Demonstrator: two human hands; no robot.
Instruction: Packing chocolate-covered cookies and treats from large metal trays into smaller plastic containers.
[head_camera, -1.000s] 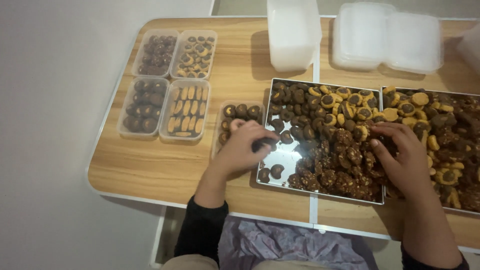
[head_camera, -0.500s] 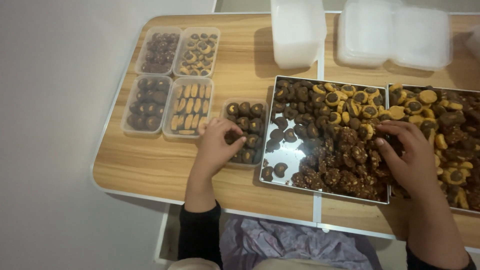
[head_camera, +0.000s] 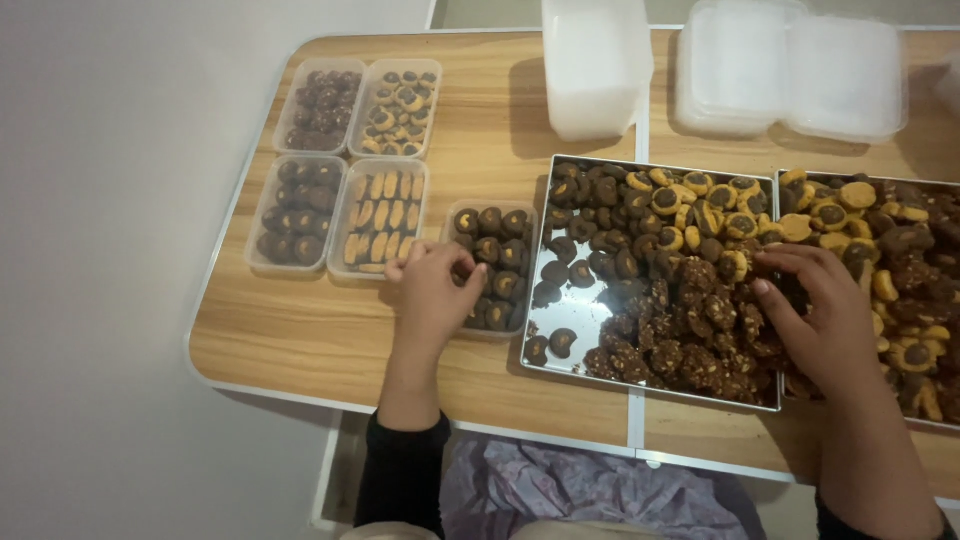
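Left hand (head_camera: 432, 295) has shifted off the metal baking tray (head_camera: 585, 318), where it sat 1 s ago, and now rests over the near-left edge of the small clear container (head_camera: 492, 268) just left of that tray; fingers bunched together at the container rim, apparently on a dark cookie, though the piece itself is hidden under the fingertips, so cannot confirm the grip. Container is approx. half to 2/3 filled w/ round dark cookies in rows; judged: 1 more piece being set in, filling in progress, near corner not yet filled. Right hand (head_camera: 825, 315) is unchanged in position vs. 0.5 s ago: palm down over the heap of mixed cookies at the right end of the tray, fingers curled into the pile, touching several pieces; whether it has 1 clamped cannot be told. Bare patch of tray at its left end, w/ a few loose dark cookies near it, reads as the source area being drawn down. 2nd tray (head_camera: 905, 255) to the right, full, untouched. 4 filled containers (head_camera: 345, 170) stand in a 2x2 block at the worktop (head_camera: 300, 340) left end, well apart from both hands. Stack of empty tubs (head_camera: 595, 65) and lids (head_camera: 790, 70) at the far edge.
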